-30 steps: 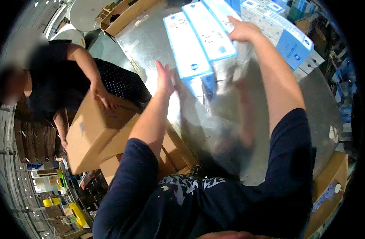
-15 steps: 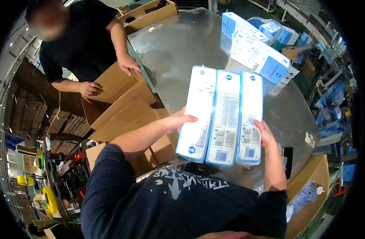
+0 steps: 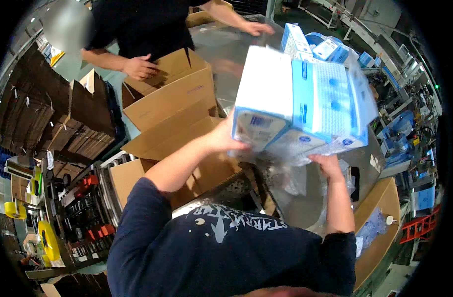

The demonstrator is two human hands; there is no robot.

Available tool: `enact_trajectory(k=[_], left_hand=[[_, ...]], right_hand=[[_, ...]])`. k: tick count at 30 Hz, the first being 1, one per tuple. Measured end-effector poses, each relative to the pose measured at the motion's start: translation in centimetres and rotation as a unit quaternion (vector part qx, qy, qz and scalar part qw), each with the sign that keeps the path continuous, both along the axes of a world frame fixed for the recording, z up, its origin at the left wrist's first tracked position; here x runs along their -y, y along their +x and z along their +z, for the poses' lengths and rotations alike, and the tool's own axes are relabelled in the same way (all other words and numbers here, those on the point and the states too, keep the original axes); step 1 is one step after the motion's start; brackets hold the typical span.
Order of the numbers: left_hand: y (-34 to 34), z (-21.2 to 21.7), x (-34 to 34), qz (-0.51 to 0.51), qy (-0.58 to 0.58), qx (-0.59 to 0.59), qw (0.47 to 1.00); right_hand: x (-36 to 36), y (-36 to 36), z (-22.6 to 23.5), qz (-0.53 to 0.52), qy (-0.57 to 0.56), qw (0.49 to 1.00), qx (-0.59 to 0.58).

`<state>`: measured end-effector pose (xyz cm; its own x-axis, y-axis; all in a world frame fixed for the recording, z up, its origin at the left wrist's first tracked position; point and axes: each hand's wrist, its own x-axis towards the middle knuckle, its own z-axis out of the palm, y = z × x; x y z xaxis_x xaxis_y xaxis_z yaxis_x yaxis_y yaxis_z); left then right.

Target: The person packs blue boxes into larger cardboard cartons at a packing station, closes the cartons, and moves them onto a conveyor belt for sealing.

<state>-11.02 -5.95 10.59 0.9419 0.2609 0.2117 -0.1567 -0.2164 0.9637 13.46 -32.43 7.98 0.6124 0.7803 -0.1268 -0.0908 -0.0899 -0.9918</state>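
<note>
I hold a bundle of three white-and-blue boxes (image 3: pixel 300 99), blurred by motion, raised in front of my chest. My left hand (image 3: pixel 225 137) grips the bundle's left lower edge. My right hand (image 3: pixel 328 163) supports it from below on the right. Clear plastic wrap (image 3: pixel 286 173) hangs under the bundle. An open brown cardboard carton (image 3: pixel 206 168) sits just below my left arm. The bundle hides part of the shiny metal table (image 3: pixel 226 54) behind it.
A person in a black shirt stands across the table, one hand (image 3: pixel 140 67) on another open carton (image 3: pixel 172 89), the other hand (image 3: pixel 253 27) on the table. More white-and-blue boxes (image 3: pixel 310 44) lie at the table's far right. Flattened cartons (image 3: pixel 43 114) stack at left.
I have lifted the bundle closer and tipped it, its end face now toward me. The other person has shifted toward the middle, one hand reaching onto the table.
</note>
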Motion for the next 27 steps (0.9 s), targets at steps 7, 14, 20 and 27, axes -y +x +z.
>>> enact_trajectory(k=[7, 14, 20, 27], left_hand=[[-21.8, 20.3, -7.9, 0.119, 0.2, -0.283, 0.93], [-24.2, -3.6, -4.1, 0.11, 0.137, -0.491, 0.853], [-17.2, -13.7, -4.7, 0.112, 0.375, -0.453, 0.801], [-24.2, -22.7, 1.6, -0.169, 0.223, -0.659, 0.698]], right_hand=[[-5.7, -16.4, 9.0, 0.363, -0.007, 0.922, 0.136], [-3.7, -16.5, 4.0, 0.39, -0.124, 0.908, -0.087], [4.4, -5.3, -2.8, -0.087, -0.338, 0.879, 0.324], [12.5, 3.2, -10.7, -0.143, -0.43, 0.85, 0.271]])
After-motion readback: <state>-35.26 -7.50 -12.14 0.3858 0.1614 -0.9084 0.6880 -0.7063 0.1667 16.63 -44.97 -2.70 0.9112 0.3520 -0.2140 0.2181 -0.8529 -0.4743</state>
